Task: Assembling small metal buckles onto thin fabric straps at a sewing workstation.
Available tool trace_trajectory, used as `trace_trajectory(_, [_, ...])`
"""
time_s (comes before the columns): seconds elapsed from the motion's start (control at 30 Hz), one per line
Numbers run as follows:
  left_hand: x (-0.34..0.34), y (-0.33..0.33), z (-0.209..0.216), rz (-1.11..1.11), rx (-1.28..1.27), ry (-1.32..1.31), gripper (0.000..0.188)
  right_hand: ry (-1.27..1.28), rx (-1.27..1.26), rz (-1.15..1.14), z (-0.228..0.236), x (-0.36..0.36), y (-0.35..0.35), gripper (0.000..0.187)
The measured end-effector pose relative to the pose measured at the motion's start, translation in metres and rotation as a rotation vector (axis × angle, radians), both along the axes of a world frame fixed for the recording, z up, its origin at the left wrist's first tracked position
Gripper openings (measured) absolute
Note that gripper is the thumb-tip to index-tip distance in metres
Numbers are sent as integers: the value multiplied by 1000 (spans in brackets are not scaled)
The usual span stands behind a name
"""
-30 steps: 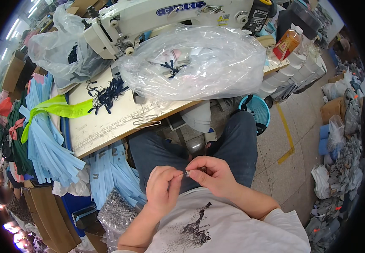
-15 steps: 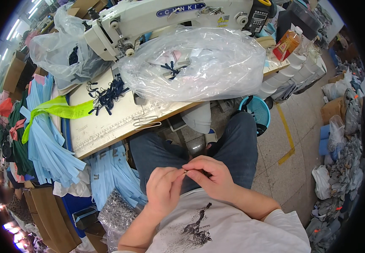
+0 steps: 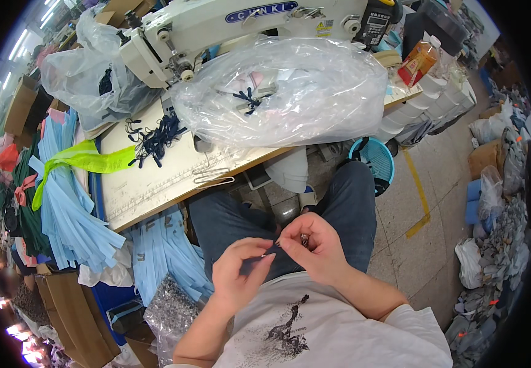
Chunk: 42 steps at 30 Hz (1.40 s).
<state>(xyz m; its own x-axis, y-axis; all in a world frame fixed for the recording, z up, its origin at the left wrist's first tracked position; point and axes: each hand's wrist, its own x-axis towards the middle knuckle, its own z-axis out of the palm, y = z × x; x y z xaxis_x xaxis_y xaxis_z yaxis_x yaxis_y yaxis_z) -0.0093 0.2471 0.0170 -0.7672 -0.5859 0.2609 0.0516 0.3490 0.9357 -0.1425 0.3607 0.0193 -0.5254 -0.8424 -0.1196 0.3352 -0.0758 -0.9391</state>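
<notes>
Over my lap, my left hand (image 3: 241, 273) has its thumb and fingers apart. A tiny speck shows by its thumb tip, too small to name. Close beside it on the right, my right hand (image 3: 317, 251) is closed, thumb against forefinger, with a very small piece at the tips. Small dark, shiny bits show inside its curled fingers, their kind unclear. To the left of my lap hang light blue fabric strips (image 3: 170, 260), some with small metal pieces on them. Below these, a clear plastic bag (image 3: 170, 316) holds many small dark shiny pieces.
A white sewing machine (image 3: 228, 24) stands on the table (image 3: 149, 196) ahead. A big clear bag (image 3: 302, 104), dark blue corded pieces (image 3: 161, 136), a neon yellow strip (image 3: 93, 158) and more blue strips (image 3: 69, 202) lie there. A blue basket (image 3: 379, 161) stands right of my knee.
My hands have drawn apart from a joined pinch. The left thumb and fingers have spread, while the right hand stays closed and has shifted slightly up and right.
</notes>
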Motion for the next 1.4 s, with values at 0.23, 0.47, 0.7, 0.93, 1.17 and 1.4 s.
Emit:
trace_trajectory(0.23, [9, -12, 0, -278, 369, 84, 26, -39, -28, -21, -7, -1, 1, 15])
trace_trajectory(0.47, [8, -6, -3, -74, 484, -35, 18, 41, -16, 18, -5, -3, 1, 15])
trace_trajectory(0.7, [2, -8, -5, -59, 433, -108, 15, 366, 11, -6, -9, -1, 2, 17])
trace_trajectory(0.93, [8, -4, -13, -1, 523, -141, 13, 398, -48, 9, -11, -5, -1, 15])
trace_trajectory(1.17, [4, -1, -7, 39, 444, -97, 13, 640, 39, 73, -7, -9, -3, 11])
trace_trajectory(1.4, [5, -6, -13, -23, 499, -72, 24, 380, -14, 67, -11, -7, -1, 9])
